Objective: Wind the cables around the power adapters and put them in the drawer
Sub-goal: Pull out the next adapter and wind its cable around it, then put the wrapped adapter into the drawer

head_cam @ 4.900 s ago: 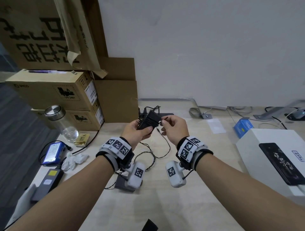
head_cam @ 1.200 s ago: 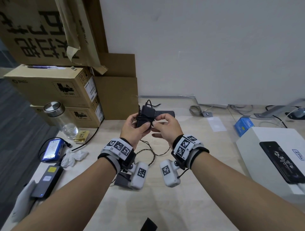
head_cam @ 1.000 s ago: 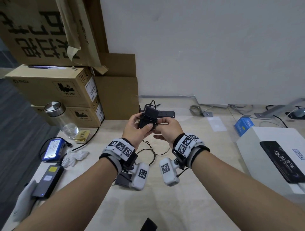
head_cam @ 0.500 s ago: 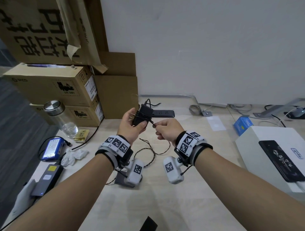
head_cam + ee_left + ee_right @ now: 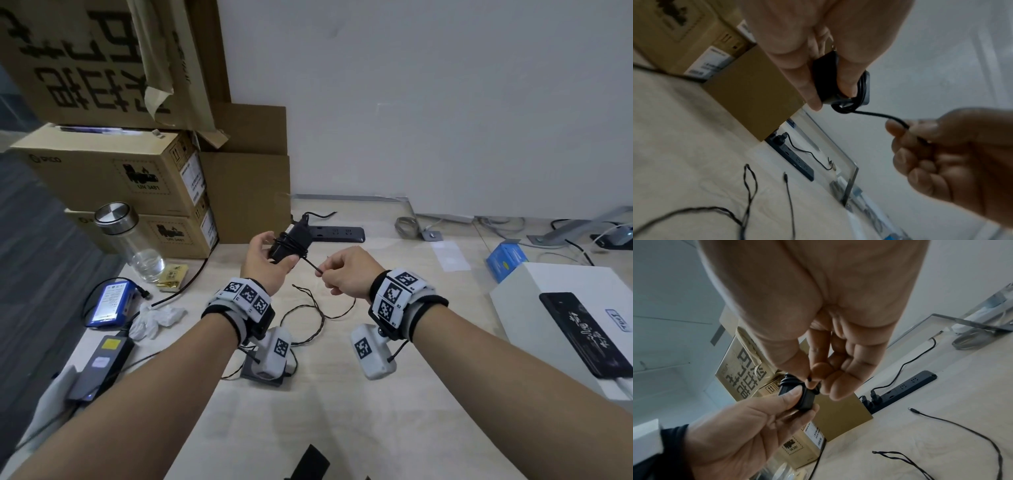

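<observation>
My left hand (image 5: 270, 253) grips a small black power adapter (image 5: 291, 241) above the table, and its thin black cable is wound several times round the body. The free end of that cable (image 5: 311, 264) runs taut to my right hand (image 5: 329, 274), which pinches it between thumb and forefinger just right of the adapter. The left wrist view shows the adapter (image 5: 826, 84) and the cable (image 5: 875, 114). A second small adapter (image 5: 263, 377) lies on the table under my left wrist, with its twisted cable (image 5: 315, 318) loose. No drawer is in view.
Cardboard boxes (image 5: 120, 178) are stacked at the back left, with a glass bottle (image 5: 137, 246) in front of them. A black power strip (image 5: 337, 233) lies behind my hands. A larger adapter (image 5: 102, 363) and a blue battery pack (image 5: 109, 303) lie at the left. At the right stands a white box (image 5: 513, 298).
Both hands were together at the adapter a second ago. My right hand has drawn away to the right, pulling the cable end taut. The left hand still holds the adapter.
</observation>
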